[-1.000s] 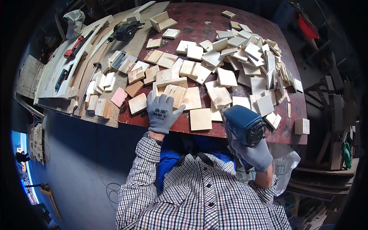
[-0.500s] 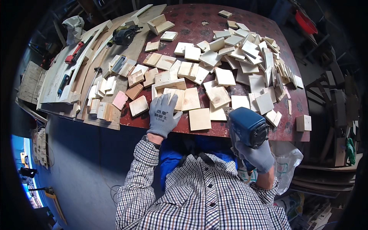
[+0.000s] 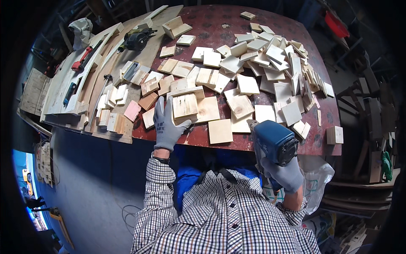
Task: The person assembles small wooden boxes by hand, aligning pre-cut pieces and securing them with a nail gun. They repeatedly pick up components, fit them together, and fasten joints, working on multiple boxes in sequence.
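My left hand (image 3: 167,127), in a grey glove, stands at the table's front edge with fingers stretched up and thumb spread to the right. Its fingers lie along the left side of a striped wooden block (image 3: 185,106), with the thumb near the front corner; whether they touch it I cannot tell. Behind that block stands a narrow board on edge (image 3: 186,92). A flat wooden square (image 3: 207,109) lies to its right, another (image 3: 220,131) in front. My gloved right hand (image 3: 285,171) grips a blue nail gun (image 3: 275,142), its nose over the table edge.
Many loose wooden squares (image 3: 275,55) lie heaped across the dark red table (image 3: 211,17). Left of them are a hammer (image 3: 105,80), a black and yellow power tool (image 3: 138,39) and a red tool (image 3: 82,59). A wooden block (image 3: 335,135) sits at the right corner.
My left hand has slid left off the top of the striped block, and its fingers have straightened and spread, uncovering the block. My right hand and the nail gun have barely moved.
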Available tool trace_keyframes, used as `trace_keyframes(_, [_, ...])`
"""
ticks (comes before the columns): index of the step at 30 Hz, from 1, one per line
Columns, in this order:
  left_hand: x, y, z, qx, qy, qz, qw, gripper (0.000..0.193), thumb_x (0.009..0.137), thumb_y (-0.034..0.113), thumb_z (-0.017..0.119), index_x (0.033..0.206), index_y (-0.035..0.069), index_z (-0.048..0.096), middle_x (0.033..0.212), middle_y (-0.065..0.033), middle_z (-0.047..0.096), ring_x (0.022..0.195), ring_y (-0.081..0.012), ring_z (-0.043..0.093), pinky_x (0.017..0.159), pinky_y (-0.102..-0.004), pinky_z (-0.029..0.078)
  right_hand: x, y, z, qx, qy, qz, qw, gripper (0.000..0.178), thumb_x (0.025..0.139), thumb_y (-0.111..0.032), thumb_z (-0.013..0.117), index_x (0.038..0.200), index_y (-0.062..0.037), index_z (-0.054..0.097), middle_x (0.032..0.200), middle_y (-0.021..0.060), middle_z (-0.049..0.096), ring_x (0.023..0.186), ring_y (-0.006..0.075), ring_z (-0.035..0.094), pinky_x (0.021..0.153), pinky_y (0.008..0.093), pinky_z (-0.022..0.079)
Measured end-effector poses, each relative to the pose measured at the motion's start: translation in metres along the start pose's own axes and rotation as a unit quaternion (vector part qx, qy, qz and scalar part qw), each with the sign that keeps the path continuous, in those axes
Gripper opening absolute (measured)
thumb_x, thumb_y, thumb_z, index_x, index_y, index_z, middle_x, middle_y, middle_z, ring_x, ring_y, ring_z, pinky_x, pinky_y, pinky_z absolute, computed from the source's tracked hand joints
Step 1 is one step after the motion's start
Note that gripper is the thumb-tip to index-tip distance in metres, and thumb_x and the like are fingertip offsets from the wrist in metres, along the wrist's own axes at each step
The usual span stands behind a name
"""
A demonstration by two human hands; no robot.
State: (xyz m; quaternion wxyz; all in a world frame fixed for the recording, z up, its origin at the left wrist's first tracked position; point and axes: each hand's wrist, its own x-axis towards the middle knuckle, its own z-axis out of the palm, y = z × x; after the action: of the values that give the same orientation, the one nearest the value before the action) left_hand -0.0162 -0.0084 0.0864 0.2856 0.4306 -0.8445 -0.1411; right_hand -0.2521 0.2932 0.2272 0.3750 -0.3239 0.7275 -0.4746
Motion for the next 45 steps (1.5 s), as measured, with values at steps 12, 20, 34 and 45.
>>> trace_keyframes(12, [0.002, -0.033, 0.020, -0.141, -0.065, -0.034, 0.987, 0.066, 0.086, 0.030, 0.084, 0.148, 0.019, 0.062, 0.152, -0.0297, 0.051, 0.143, -0.0478, 0.047, 0.118, -0.0478, 0.043, 0.002, -0.014, 0.006, 0.005, -0.013, 0.046, 0.999, 0.034, 0.085, -0.011, 0.076, 0.117, -0.0021, 0.069, 0.093, 0.0064, 0.074, 0.071, 0.0124, 0.069, 0.064, 0.0307, 0.057])
trace_keyframes(20, [-0.001, -0.029, 0.021, -0.134, -0.046, -0.042, 0.989, 0.063, 0.089, 0.025, 0.080, 0.148, 0.017, 0.061, 0.154, -0.0317, 0.048, 0.144, -0.0476, 0.047, 0.118, -0.0479, 0.043, 0.006, -0.010, 0.011, 0.002, -0.020, 0.025, 1.000, 0.032, 0.086, -0.011, 0.076, 0.116, -0.0023, 0.070, 0.090, 0.0052, 0.074, 0.071, 0.0111, 0.068, 0.063, 0.0301, 0.056])
trace_keyframes(34, [0.000, -0.023, 0.030, -0.118, 0.048, 0.010, 0.992, 0.071, 0.080, 0.039, 0.089, 0.142, 0.013, 0.066, 0.136, -0.0235, 0.064, 0.123, -0.0420, 0.065, 0.101, -0.0447, 0.056, 0.042, -0.042, 0.032, 0.012, -0.088, 0.002, 0.996, 0.023, 0.089, -0.017, 0.075, 0.106, -0.0020, 0.070, 0.071, -0.0006, 0.067, 0.059, 0.0090, 0.065, 0.053, 0.0268, 0.052])
trace_keyframes(45, [-0.003, -0.017, 0.025, -0.153, 0.040, -0.079, 0.984, 0.103, 0.086, 0.068, 0.071, 0.157, 0.000, 0.040, 0.146, -0.0281, 0.058, 0.129, -0.0421, 0.062, 0.104, -0.0452, 0.055, 0.165, -0.056, 0.104, -0.090, -0.226, -0.036, 0.969, 0.028, 0.084, -0.026, 0.073, 0.096, -0.0011, 0.068, 0.075, 0.0057, 0.067, 0.062, 0.0145, 0.063, 0.061, 0.0316, 0.054])
